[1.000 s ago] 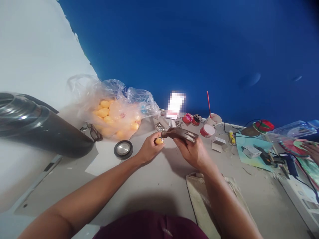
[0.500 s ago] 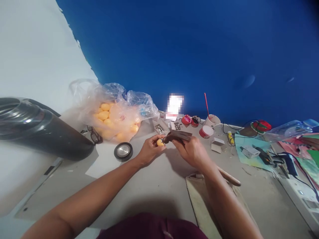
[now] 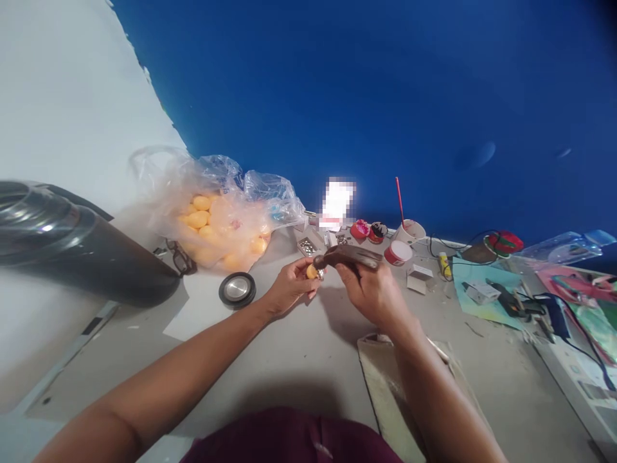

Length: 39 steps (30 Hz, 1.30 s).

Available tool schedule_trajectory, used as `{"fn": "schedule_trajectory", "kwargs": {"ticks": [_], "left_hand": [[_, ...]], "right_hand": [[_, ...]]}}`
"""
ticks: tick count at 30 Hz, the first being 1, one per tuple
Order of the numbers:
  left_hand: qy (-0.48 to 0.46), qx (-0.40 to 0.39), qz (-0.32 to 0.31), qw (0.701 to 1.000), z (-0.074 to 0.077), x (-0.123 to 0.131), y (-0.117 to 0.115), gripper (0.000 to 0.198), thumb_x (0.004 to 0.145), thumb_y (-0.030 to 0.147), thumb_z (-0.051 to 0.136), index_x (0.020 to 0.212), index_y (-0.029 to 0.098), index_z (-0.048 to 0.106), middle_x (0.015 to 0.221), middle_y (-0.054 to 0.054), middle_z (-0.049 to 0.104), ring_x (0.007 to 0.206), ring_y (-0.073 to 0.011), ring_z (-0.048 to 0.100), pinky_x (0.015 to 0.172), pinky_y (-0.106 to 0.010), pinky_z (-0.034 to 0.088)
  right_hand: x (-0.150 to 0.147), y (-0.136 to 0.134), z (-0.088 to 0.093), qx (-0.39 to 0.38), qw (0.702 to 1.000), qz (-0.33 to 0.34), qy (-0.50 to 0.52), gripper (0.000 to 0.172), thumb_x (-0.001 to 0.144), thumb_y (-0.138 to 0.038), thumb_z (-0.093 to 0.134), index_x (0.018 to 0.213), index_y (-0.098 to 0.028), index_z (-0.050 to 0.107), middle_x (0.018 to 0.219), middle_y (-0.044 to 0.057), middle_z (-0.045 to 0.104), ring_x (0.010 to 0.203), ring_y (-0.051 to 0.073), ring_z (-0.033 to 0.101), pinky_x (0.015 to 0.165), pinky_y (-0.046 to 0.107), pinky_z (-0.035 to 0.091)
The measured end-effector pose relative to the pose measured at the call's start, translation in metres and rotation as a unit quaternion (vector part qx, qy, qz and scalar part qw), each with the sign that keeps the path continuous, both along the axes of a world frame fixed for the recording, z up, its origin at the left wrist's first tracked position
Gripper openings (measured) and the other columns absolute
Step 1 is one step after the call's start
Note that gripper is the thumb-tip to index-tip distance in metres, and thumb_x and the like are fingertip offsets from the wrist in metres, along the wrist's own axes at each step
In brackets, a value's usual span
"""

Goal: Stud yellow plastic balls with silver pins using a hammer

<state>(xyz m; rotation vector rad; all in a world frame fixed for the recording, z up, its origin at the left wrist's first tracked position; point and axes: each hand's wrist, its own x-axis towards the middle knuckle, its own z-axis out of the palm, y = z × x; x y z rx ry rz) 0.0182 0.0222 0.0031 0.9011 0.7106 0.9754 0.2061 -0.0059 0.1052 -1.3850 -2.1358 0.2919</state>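
Observation:
My left hand [image 3: 292, 286] pinches a small yellow ball [image 3: 312, 272] with shiny silver bits on its side. The fingers cover part of it. My right hand [image 3: 375, 289] is closed around a hammer [image 3: 354, 256] with a dark brown, worn head. Its rounded face is right at the ball, seemingly touching it, and its flatter end points right. Much of the handle is hidden by my hand and forearm. Just beyond the hands are small open boxes [image 3: 307, 247] of shiny metal pieces.
At the back left, a clear plastic bag [image 3: 231, 225] holds several yellow balls. A dark bottle [image 3: 96, 247] leans in at left, near a round black-rimmed lid [image 3: 237, 290]. Paper cups [image 3: 411, 231] stand at the back, a folded cloth [image 3: 385, 379] at front right, a power strip [image 3: 585, 379] far right.
The hammer head has shifted slightly left and up, onto the ball. The ball has turned in my left hand, and its silver bits now face right. The view has shifted a little.

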Motion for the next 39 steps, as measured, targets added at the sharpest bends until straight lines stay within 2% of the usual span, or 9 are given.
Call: {"fn": "schedule_trajectory", "kwargs": {"ticks": [3,7,11,15,20,25,29,34,39], "left_hand": [[0.008,-0.013,-0.011,1.0,-0.001,-0.0004,-0.0001,0.047,0.069,0.024,0.087,0.109,0.012,0.064,0.069,0.002,0.064,0.044,-0.0069,0.051,0.045,-0.023,0.039],[-0.005,-0.026,-0.01,1.0,-0.0006,-0.0016,-0.0004,0.047,0.072,0.023,0.086,0.111,0.015,0.059,0.085,-0.004,0.071,0.05,-0.0087,0.057,0.047,-0.025,0.045],[-0.032,-0.061,-0.028,0.997,0.0009,-0.0018,-0.0023,0.054,0.068,0.016,0.087,0.114,0.016,0.058,0.071,0.003,0.065,0.05,-0.0096,0.057,0.05,-0.024,0.045],[-0.031,-0.056,-0.045,0.997,0.0015,-0.0021,-0.0022,0.045,0.073,0.018,0.085,0.111,0.014,0.062,0.069,0.003,0.062,0.052,-0.0093,0.057,0.052,-0.024,0.045],[-0.051,-0.076,-0.049,0.995,0.0021,-0.004,-0.0009,0.047,0.077,0.026,0.086,0.116,0.013,0.064,0.084,-0.006,0.072,0.064,-0.0137,0.065,0.058,-0.026,0.052],[-0.092,-0.087,-0.068,0.99,0.0028,-0.0057,-0.0004,0.038,0.085,0.034,0.081,0.114,0.011,0.069,0.113,-0.017,0.074,0.075,-0.0138,0.068,0.063,-0.024,0.053],[-0.109,-0.093,-0.082,0.986,0.0001,-0.0057,0.0003,0.042,0.085,0.034,0.081,0.118,0.01,0.07,0.111,-0.019,0.074,0.072,-0.0136,0.066,0.061,-0.024,0.05],[-0.145,-0.118,-0.042,0.981,-0.0037,-0.0053,0.0018,0.034,0.084,0.039,0.082,0.098,0.01,0.073,0.106,-0.015,0.072,0.075,-0.014,0.063,0.06,-0.024,0.049],[-0.171,-0.166,-0.055,0.97,-0.0052,-0.0067,0.0041,0.034,0.083,0.042,0.082,0.094,0.011,0.071,0.093,-0.012,0.072,0.069,-0.0128,0.06,0.058,-0.023,0.046]], "right_hand": [[-0.001,-0.0004,0.0001,-0.037,0.999,-0.01,-0.029,0.027,0.099,-0.028,0.053,0.11,-0.026,0.078,0.105,0.006,0.081,0.096,0.025,0.075,0.088,0.034,0.056],[-0.0009,-0.0011,0.0019,-0.004,1.0,-0.003,0.011,0.031,0.101,-0.025,0.049,0.117,-0.028,0.076,0.118,0.005,0.078,0.102,0.023,0.074,0.091,0.032,0.054],[-0.0017,-0.0008,0.0007,-0.039,0.998,-0.014,-0.04,0.028,0.1,-0.027,0.052,0.111,-0.026,0.078,0.106,0.007,0.08,0.093,0.025,0.075,0.085,0.033,0.055],[-0.0011,-0.0021,0.0009,-0.006,1.0,-0.02,0.009,0.03,0.101,-0.028,0.05,0.116,-0.027,0.076,0.111,0.006,0.08,0.099,0.024,0.074,0.088,0.033,0.055],[0.0006,-0.0015,0.0013,-0.034,0.998,-0.031,-0.032,0.026,0.098,-0.029,0.054,0.104,-0.025,0.078,0.098,0.006,0.081,0.088,0.025,0.075,0.081,0.032,0.056],[0.0017,-0.0008,0.0049,-0.003,0.999,-0.024,0.027,0.031,0.101,-0.026,0.049,0.115,-0.027,0.076,0.11,0.005,0.08,0.098,0.024,0.075,0.089,0.034,0.056],[0.0026,0.0007,0.0054,-0.026,0.999,-0.034,0.003,0.028,0.1,-0.026,0.051,0.112,-0.025,0.077,0.105,0.007,0.08,0.1,0.025,0.075,0.091,0.036,0.057],[0.0052,0.0009,0.0044,0.002,0.998,-0.039,0.058,0.031,0.102,-0.03,0.047,0.114,-0.025,0.076,0.107,0.005,0.08,0.097,0.023,0.075,0.088,0.034,0.057],[0.0061,0.0036,0.0014,-0.039,0.999,-0.032,0.009,0.028,0.098,-0.031,0.054,0.107,-0.023,0.078,0.098,0.007,0.081,0.089,0.024,0.075,0.082,0.035,0.057]]}}
